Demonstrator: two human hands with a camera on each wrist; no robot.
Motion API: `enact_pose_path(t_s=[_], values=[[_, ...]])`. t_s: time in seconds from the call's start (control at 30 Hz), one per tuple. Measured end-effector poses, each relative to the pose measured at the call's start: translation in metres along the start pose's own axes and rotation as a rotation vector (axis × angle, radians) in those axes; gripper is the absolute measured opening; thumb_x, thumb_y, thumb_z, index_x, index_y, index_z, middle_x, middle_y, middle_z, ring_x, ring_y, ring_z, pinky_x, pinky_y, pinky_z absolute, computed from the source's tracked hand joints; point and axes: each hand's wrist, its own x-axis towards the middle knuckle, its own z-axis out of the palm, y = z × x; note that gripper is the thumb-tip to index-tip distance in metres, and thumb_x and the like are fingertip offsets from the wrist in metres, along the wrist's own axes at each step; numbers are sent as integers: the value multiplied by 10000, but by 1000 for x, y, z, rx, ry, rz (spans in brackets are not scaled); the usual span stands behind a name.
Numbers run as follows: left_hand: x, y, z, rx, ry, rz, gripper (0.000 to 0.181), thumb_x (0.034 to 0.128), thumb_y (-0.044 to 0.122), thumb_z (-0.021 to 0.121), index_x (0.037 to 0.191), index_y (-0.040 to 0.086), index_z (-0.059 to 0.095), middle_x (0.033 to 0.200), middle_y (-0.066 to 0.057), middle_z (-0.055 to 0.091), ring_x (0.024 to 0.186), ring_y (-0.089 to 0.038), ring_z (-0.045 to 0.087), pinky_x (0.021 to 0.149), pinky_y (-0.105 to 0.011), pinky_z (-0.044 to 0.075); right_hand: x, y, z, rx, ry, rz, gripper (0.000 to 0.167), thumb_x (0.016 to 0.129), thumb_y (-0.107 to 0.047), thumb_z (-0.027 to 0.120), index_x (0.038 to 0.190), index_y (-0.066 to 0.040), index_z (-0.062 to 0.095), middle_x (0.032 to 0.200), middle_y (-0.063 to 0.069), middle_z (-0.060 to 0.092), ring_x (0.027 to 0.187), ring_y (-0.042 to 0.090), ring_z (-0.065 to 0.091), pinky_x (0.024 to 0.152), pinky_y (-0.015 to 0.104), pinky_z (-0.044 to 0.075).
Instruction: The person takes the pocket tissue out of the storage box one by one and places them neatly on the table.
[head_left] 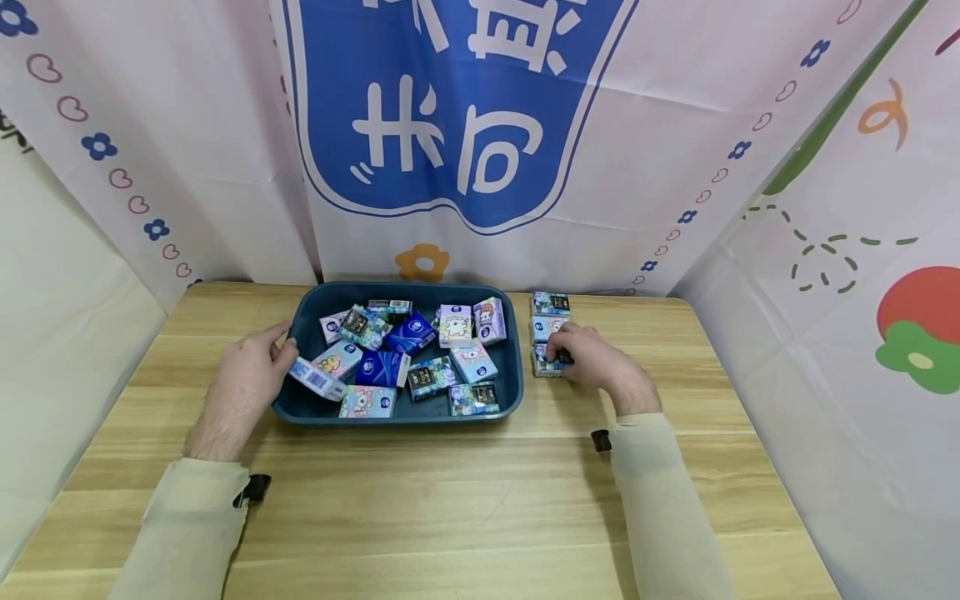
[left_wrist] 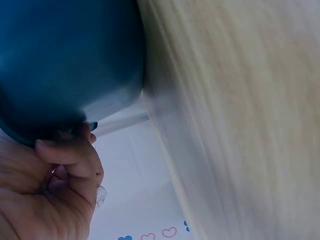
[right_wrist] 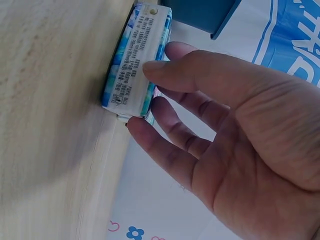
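Observation:
My left hand [head_left: 243, 379] pinches the left rim of a dark teal tray [head_left: 397, 419]; in the left wrist view that hand [left_wrist: 65, 180] has thumb and curled fingers at the rim of the tray [left_wrist: 75, 55]. Several small tissue packs lie jumbled inside, among them a plain blue pack [head_left: 381, 369] and a pack tilted against the left wall [head_left: 317, 378]. Right of the tray, my right hand [head_left: 600, 362] holds the nearest tissue pack [head_left: 542, 367] of a short row on the table. Close up, the right hand [right_wrist: 225, 120] has its thumb on the printed side of this tissue pack [right_wrist: 137, 60].
Behind the held pack are a light blue pack [head_left: 546, 327] and a dark patterned pack [head_left: 551, 303]. All stand on a wood-grain table [head_left: 450, 517]. A printed white curtain [head_left: 600, 167] hangs behind the table's far edge, with more cloth at both sides.

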Motion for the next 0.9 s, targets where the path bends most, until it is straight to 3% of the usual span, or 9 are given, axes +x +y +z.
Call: enact_pose_path(t_s=[0.37,0.57,0.9], values=[[1,1,1,9,-1,-7,538,1233,206,548,1683,-89,544,945,-228,707,617,-213,601,457,-319,449,2,0,0,-10,7,-4,204,1032,52,828,1189,-77,804,1341,174,745,1269,395,681,1223,635,577],[1,1,1,10,-7,-14,543,1231,211,555,1683,-91,541,962,-233,712,651,-222,613,475,-314,459,2,-6,-4,12,53,19,253,1075,-36,798,1324,-77,787,1438,169,742,1384,421,672,1256,632,566],[1,1,1,8,0,-7,542,1228,210,559,1673,-99,550,988,-247,725,678,-232,625,487,-314,461,-6,-37,-13,-2,161,-87,301,1156,-128,739,1433,-11,745,1478,206,755,1414,400,727,1257,594,604]])
